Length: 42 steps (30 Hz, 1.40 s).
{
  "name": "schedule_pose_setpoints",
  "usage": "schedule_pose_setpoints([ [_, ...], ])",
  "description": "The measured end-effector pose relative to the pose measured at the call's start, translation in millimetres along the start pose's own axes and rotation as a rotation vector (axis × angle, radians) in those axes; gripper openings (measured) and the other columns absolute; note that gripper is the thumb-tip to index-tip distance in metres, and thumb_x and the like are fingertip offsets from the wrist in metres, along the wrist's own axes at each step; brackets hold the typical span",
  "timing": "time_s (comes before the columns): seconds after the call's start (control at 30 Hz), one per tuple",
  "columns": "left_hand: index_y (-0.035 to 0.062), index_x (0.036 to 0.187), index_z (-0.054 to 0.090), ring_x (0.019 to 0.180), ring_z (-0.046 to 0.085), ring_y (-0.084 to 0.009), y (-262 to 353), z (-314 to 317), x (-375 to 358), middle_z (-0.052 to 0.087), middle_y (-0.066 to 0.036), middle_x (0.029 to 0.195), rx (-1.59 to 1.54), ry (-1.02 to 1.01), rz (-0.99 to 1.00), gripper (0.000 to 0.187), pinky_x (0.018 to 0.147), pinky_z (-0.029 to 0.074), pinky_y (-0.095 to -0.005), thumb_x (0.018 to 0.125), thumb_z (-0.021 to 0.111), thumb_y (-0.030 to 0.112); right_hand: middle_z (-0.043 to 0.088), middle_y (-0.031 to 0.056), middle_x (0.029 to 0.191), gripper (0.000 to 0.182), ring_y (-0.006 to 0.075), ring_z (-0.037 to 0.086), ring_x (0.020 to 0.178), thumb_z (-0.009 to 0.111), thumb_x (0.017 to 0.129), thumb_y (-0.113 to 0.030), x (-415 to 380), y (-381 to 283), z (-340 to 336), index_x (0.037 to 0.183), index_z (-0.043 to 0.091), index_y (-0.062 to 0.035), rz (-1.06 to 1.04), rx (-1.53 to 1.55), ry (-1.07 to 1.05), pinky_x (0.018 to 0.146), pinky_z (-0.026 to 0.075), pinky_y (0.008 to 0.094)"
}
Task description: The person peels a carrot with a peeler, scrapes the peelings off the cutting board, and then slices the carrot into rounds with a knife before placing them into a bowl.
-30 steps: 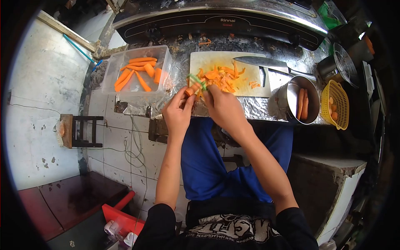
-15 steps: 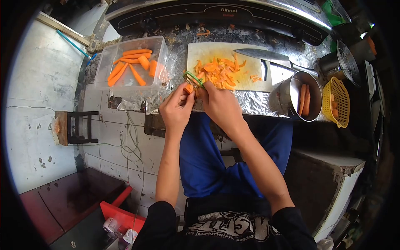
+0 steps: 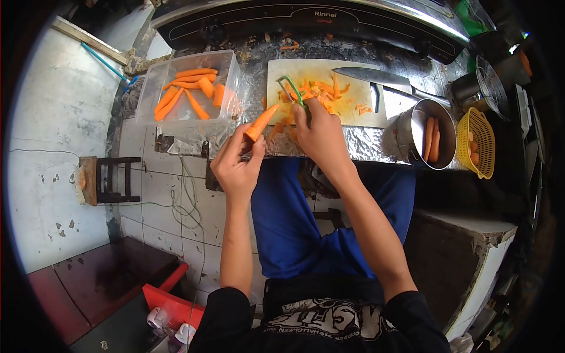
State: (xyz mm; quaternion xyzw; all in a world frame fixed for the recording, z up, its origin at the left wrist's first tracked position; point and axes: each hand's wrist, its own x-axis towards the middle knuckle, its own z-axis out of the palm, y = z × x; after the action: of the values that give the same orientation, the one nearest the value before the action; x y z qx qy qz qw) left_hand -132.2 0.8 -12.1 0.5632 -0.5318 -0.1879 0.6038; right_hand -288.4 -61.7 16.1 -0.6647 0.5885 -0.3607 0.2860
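Between the fingers of my left hand (image 3: 238, 163) is a carrot (image 3: 262, 122), its narrow end angled up to the right. My right hand (image 3: 319, 130) grips a green-handled peeler (image 3: 292, 89), held just right of the carrot and apart from it. Below the peeler, orange peelings (image 3: 323, 94) lie heaped on the white cutting board (image 3: 359, 119). A large knife (image 3: 376, 77) rests across the board's far right part. To the left, a clear plastic container (image 3: 147, 105) holds several peeled carrots (image 3: 196, 106).
At right stand a metal pot (image 3: 416, 107) with carrots inside and a yellow basket (image 3: 484, 140). A black stove (image 3: 271, 22) runs along the back. Foil (image 3: 194, 141) covers the counter's front edge. A small stool (image 3: 109, 180) stands on the floor at left.
My hands have moved apart. The carrot now points up to the right in my left hand, and the peeler has lifted off it, to the right and upward.
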Motion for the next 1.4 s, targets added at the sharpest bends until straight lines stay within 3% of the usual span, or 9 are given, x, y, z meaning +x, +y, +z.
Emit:
schedule_pose_setpoints([
  [0.2,-0.0069,0.111,0.067,0.076,0.07,-0.0134,7.1,4.5,0.1,0.071,-0.01,0.088,-0.01,-0.028,0.046,0.03,0.067,0.056,-0.0263,0.082,0.074,-0.005,0.067,0.0141,0.068,0.036,0.0194,0.066,0.067,0.072,0.087,-0.031,8.7,-6.6,-3.3,0.09,0.068,0.0046,0.315,0.489,-0.211,0.063,0.05,0.0343],
  [0.3,-0.0065,0.111,0.067,0.076,0.07,-0.0132,5.6,6.6,-0.4,0.071,-0.01,0.088,-0.017,-0.016,0.033,0.031,0.069,0.057,-0.0263,0.081,0.074,-0.004,0.069,0.0135,0.071,0.034,0.0177,0.066,0.066,0.071,0.088,-0.029,16.7,3.3,-1.7,0.089,0.068,0.0041,0.317,0.532,-0.03,0.062,0.051,0.0336],
  [0.43,-0.0063,0.112,0.067,0.077,0.07,-0.0129,-1.1,8.1,1.5,0.072,-0.011,0.089,-0.038,-0.016,0.007,0.032,0.07,0.058,-0.0262,0.082,0.075,-0.003,0.064,0.0105,0.066,0.028,0.0164,0.058,0.053,0.072,0.087,-0.023,23.3,8.7,-25.5,0.093,0.066,0.0039,0.262,0.142,-0.113,0.054,0.047,0.0318],
  [0.5,-0.0073,0.113,0.066,0.078,0.071,-0.0131,-7.1,10.0,2.8,0.073,-0.012,0.09,-0.061,-0.037,-0.047,0.032,0.069,0.058,-0.0259,0.083,0.076,0.0,0.067,0.0175,0.071,0.037,0.0262,0.067,0.061,0.075,0.085,-0.028,19.7,12.9,-25.2,0.097,0.065,0.0053,0.204,0.1,-0.088,0.061,0.05,0.0387],
  [0.57,-0.0081,0.113,0.066,0.078,0.071,-0.0132,-12.0,14.3,3.8,0.073,-0.013,0.09,-0.109,-0.044,-0.099,0.031,0.068,0.058,-0.0257,0.084,0.076,0.001,0.067,0.0236,0.072,0.032,0.0374,0.069,0.067,0.07,0.088,-0.023,16.2,19.8,-13.2,0.105,0.064,0.0046,-0.238,-0.07,0.32,0.063,0.054,0.0453],
  [0.67,-0.0096,0.112,0.065,0.077,0.071,-0.0129,-19.9,18.7,8.4,0.073,-0.012,0.09,-0.125,-0.071,-0.155,0.03,0.067,0.058,-0.0251,0.086,0.075,0.002,0.066,0.0224,0.069,0.028,0.0416,0.065,0.062,0.065,0.093,-0.025,5.7,9.1,-18.8,0.101,0.065,0.0015,-0.211,-0.037,0.174,0.061,0.053,0.0485],
  [0.77,-0.0103,0.113,0.065,0.076,0.07,-0.0125,-17.2,21.9,11.5,0.073,-0.012,0.089,-0.16,-0.076,-0.202,0.03,0.066,0.058,-0.0247,0.087,0.074,0.001,0.064,0.0208,0.066,0.024,0.0423,0.063,0.062,0.058,0.097,-0.025,-4.7,8.0,-23.5,0.096,0.065,-0.0021,-0.267,-0.042,-0.166,0.06,0.051,0.0506],
  [1.13,-0.0113,0.122,0.059,0.085,0.068,-0.0118,-25.4,16.8,11.7,0.071,-0.011,0.1,-0.139,-0.161,-0.18,0.03,0.073,0.055,-0.0238,0.092,0.063,-0.008,0.061,0.0201,0.059,0.029,0.042,0.063,0.058,0.055,0.099,-0.031,-7.0,13.4,4.3,0.085,0.059,-0.0057,-0.267,-0.204,-0.187,0.055,0.051,0.0513],
  [1.4,-0.0103,0.11,0.065,0.077,0.065,-0.0077,-24.3,16.9,13.0,0.072,-0.007,0.09,0.071,-0.142,-0.064,0.022,0.067,0.052,-0.0223,0.088,0.063,-0.01,0.057,0.0197,0.057,0.027,0.0417,0.059,0.054,0.059,0.098,-0.025,-13.2,13.8,14.6,0.08,0.057,-0.0042,-0.307,-0.15,-0.123,0.051,0.047,0.0501],
])
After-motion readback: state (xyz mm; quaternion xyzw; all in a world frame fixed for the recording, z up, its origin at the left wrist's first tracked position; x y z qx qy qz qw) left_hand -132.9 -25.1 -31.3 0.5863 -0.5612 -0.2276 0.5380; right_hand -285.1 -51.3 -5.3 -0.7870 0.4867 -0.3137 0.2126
